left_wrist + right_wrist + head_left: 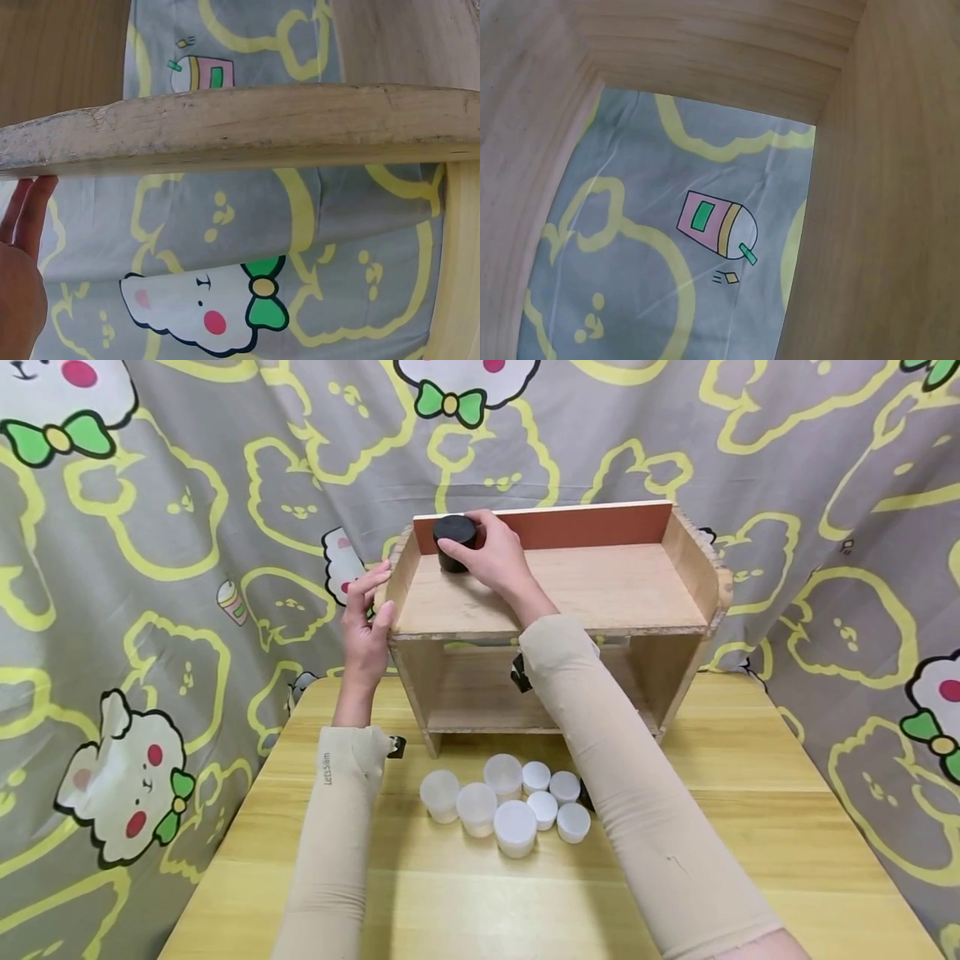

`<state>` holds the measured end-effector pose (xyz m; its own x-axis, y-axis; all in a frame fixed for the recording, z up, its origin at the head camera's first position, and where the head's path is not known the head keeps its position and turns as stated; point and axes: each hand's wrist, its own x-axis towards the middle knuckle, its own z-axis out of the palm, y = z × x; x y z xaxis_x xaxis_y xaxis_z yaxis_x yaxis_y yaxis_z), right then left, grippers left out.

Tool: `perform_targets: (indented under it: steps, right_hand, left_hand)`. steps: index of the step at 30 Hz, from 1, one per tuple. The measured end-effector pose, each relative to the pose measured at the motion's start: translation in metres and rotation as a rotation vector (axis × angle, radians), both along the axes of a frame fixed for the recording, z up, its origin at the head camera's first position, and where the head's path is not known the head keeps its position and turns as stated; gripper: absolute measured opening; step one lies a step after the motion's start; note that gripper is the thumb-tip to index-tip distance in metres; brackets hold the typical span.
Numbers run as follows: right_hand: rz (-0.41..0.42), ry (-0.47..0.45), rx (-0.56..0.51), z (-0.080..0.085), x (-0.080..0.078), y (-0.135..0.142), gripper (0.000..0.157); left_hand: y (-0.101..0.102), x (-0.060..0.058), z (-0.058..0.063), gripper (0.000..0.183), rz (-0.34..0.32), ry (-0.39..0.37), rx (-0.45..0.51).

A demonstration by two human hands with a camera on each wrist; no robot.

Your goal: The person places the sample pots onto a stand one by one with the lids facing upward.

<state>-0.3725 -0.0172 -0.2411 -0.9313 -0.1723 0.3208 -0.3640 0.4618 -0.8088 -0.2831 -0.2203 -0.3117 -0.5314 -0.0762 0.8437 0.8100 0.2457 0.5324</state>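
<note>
**Black Jar at Rear Left of Upper Shelf Board**

The black jar (pixel 454 531) stood upright at the left rear corner of the upper board (pixel 585 593) of a wooden shelf unit (pixel 645 632). Contact between its base and the board could not be confirmed. The right hand (pixel 493 552) gripped the jar, with thumb and fingers set around its side. The left side panel (pixel 406 578) and the reddish-brown rear panel (pixel 600 527) bounded this corner. The left hand (pixel 365 631), fingers spread and holding nothing, touched the outer side of the left panel.

The right sleeve (pixel 630 777) crossed the front edge of the unit and covered part of the lower compartment (pixel 480 693). On the tabletop (pixel 450 910), in front of the unit, four larger translucent containers (pixel 515 828) were grouped close to four smaller white containers (pixel 573 822). A dark item (pixel 587 795) beside them was mostly hidden by the right sleeve. The left sleeve (pixel 337 818) extended along the left side of the group, apart from it. A grey curtain (pixel 247 410) with yellow outlines hung behind and on both sides.
</note>
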Motion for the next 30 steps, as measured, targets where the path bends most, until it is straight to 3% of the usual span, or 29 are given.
perform_targets:
  steps: [16, 25, 30]
  right_hand:
    - [-0.038, 0.029, 0.046, -0.0042, -0.0011, 0.0007, 0.069]
    - [-0.063, 0.034, 0.115, -0.0039, -0.0031, -0.0025, 0.061]
    - [-0.074, 0.026, 0.152, -0.0041, -0.0042, -0.0033, 0.059]
  left_hand:
    - [0.0018, 0.0005, -0.0013, 0.043, 0.024, -0.009, -0.005]
    - [0.0024, -0.0028, -0.0023, 0.041, 0.030, 0.068, 0.006]
    - [0.0033, -0.0025, -0.0034, 0.042, 0.036, 0.067, 0.014]
